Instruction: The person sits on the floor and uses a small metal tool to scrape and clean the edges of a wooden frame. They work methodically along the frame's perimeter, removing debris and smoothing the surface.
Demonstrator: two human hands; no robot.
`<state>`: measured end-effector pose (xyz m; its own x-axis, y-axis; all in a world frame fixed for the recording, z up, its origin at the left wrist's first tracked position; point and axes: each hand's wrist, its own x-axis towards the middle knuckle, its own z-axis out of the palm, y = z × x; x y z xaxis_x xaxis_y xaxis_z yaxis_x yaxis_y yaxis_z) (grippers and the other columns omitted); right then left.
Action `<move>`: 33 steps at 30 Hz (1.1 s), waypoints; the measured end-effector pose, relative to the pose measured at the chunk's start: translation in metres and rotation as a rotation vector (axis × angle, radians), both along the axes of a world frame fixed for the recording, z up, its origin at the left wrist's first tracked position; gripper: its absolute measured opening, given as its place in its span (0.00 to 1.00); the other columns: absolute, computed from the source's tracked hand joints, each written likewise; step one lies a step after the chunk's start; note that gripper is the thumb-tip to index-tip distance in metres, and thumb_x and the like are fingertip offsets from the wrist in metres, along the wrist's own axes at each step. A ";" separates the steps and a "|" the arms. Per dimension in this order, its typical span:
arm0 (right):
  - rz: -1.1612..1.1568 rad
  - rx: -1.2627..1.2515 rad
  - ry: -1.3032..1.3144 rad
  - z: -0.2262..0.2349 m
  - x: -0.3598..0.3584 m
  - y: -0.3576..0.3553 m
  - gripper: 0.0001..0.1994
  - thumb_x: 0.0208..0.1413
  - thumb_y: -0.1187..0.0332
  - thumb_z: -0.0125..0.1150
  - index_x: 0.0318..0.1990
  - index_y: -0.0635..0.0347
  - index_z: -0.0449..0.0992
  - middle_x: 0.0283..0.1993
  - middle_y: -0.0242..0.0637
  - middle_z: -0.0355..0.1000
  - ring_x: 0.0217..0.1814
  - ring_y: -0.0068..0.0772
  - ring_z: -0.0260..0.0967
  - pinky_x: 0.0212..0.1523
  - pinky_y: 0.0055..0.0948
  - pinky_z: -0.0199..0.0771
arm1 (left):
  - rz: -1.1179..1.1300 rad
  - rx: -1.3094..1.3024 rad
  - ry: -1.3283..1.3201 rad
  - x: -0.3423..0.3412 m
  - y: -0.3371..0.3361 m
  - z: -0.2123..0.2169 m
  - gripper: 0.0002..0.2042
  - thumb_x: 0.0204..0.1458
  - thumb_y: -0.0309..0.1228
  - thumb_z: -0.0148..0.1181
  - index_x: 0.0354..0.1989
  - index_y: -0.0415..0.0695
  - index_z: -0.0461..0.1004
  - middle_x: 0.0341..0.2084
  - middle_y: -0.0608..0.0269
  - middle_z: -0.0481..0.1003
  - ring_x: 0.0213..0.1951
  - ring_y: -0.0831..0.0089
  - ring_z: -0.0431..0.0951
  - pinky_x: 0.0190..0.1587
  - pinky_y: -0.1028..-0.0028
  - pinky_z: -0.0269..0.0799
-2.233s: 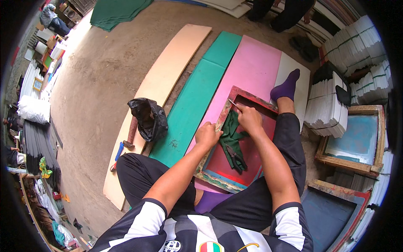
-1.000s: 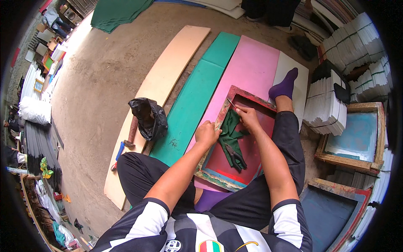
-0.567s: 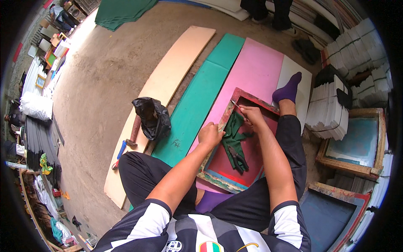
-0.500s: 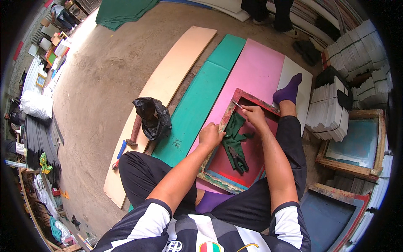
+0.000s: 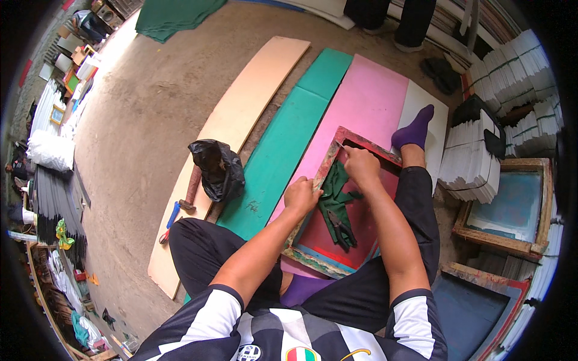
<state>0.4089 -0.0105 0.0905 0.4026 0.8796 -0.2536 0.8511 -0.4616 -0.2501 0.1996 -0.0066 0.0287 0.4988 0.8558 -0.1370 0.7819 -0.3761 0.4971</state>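
Note:
A paint-stained wooden screen frame (image 5: 333, 157) with red mesh rests between my legs. My left hand (image 5: 300, 197) is closed on its left rail. My right hand (image 5: 362, 165) is closed around a slim, light metal tool (image 5: 341, 144), whose tip meets the frame's upper left corner; the fist hides the rest, so its kind is unclear. A dark green cloth (image 5: 335, 186) lies crumpled on the mesh under my right forearm. Dark-jawed pliers (image 5: 342, 229) lie on the cloth's lower end.
Left of me, a hammer (image 5: 191, 189), a black plastic bag (image 5: 221, 174) and blue-and-red-handled scissors (image 5: 171, 215) lie on a cream board (image 5: 241, 108). Green and pink boards (image 5: 373, 90) run beneath the frame. More screens (image 5: 506, 207) and bundled white stacks (image 5: 469, 156) stand right. Someone's legs (image 5: 415, 24) show far right.
My right hand has shifted slightly up and left and turned over the tool, so less of it shows. My left hand stays on the frame. The person's legs at the back have moved.

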 end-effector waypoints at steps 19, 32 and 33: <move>0.001 0.135 0.046 -0.029 0.013 -0.019 0.16 0.63 0.60 0.59 0.57 0.43 0.81 0.41 0.51 0.82 0.44 0.53 0.81 0.45 0.46 0.81 | -0.026 0.064 0.057 0.000 -0.002 -0.002 0.18 0.47 0.44 0.72 0.34 0.39 0.81 0.33 0.52 0.78 0.37 0.52 0.82 0.41 0.56 0.78; -0.321 0.370 0.735 -0.086 0.038 -0.015 0.17 0.61 0.64 0.63 0.57 0.52 0.81 0.38 0.42 0.84 0.34 0.34 0.80 0.38 0.38 0.77 | -0.040 0.046 0.022 0.006 -0.003 0.000 0.19 0.48 0.45 0.71 0.34 0.39 0.82 0.34 0.52 0.78 0.37 0.52 0.82 0.42 0.56 0.78; -0.306 0.338 0.737 -0.079 0.037 -0.014 0.18 0.62 0.63 0.63 0.58 0.52 0.81 0.42 0.45 0.83 0.41 0.38 0.80 0.44 0.38 0.76 | -0.034 0.042 0.025 0.004 -0.001 0.000 0.19 0.48 0.45 0.71 0.34 0.39 0.82 0.34 0.52 0.78 0.37 0.52 0.82 0.43 0.56 0.78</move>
<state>0.4462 -0.0245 0.0112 0.4698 0.8347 -0.2874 0.2681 -0.4451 -0.8544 0.2039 -0.0072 0.0283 0.5244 0.8437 -0.1145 0.7805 -0.4227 0.4605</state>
